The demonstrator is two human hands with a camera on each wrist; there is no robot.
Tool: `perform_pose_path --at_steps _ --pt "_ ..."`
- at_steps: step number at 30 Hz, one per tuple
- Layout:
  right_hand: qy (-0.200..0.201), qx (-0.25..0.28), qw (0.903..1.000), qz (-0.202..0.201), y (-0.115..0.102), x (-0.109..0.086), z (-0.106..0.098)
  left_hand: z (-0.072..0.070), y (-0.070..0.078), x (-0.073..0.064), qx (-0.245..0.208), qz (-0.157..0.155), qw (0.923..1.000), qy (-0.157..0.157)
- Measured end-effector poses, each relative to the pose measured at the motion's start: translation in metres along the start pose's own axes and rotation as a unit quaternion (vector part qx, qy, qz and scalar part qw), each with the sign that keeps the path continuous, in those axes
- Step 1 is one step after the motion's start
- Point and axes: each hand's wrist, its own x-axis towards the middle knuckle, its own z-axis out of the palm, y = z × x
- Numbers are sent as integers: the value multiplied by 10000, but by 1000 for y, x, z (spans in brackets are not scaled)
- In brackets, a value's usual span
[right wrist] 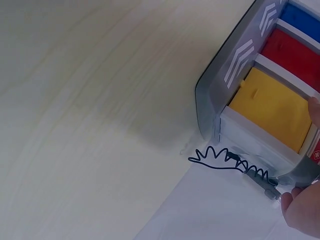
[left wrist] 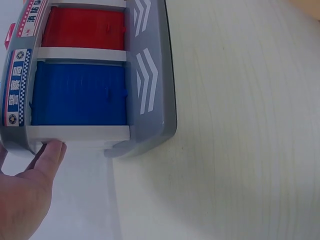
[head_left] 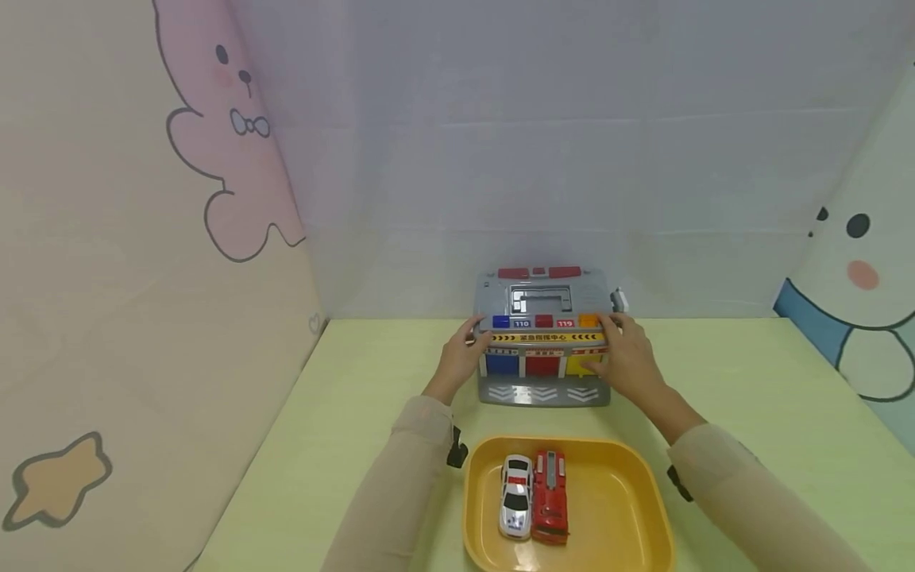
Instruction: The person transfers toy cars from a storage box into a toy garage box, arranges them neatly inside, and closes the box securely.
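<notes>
A grey toy emergency station [head_left: 543, 338] with blue, red and yellow garage doors stands at the back of the table, against the rear cloth. My left hand [head_left: 457, 361] grips its left end; in the left wrist view the thumb [left wrist: 49, 162] touches the white edge beside the blue door [left wrist: 80, 94]. At the right end my right hand [head_left: 632, 361] holds the station, its thumb near the yellow door [right wrist: 272, 107]. A dark coiled cord [right wrist: 215, 157] hangs from that side by a small grey handle [right wrist: 262, 184]. The fingers behind the station are partly hidden.
In front of the station sits a yellow tray [head_left: 622, 508]. A white toy police car [head_left: 516, 496] and a red toy fire truck [head_left: 550, 500] lie side by side in it. Printed cloth walls [head_left: 457, 159] enclose the pale table [head_left: 343, 429].
</notes>
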Motion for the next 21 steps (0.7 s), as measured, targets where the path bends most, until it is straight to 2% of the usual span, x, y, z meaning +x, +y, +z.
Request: perform_pose_path --at_steps 6,13,21 --pt "-97 79 9998 182 -3 3 0 0 -1 1 -190 -6 9998 20" --pt "13 270 9996 26 -7 9 -1 -1 3 1 -435 -122 9990 -35" --pt "-119 234 9996 87 -20 15 -3 -3 8 2 -388 -222 9990 11"
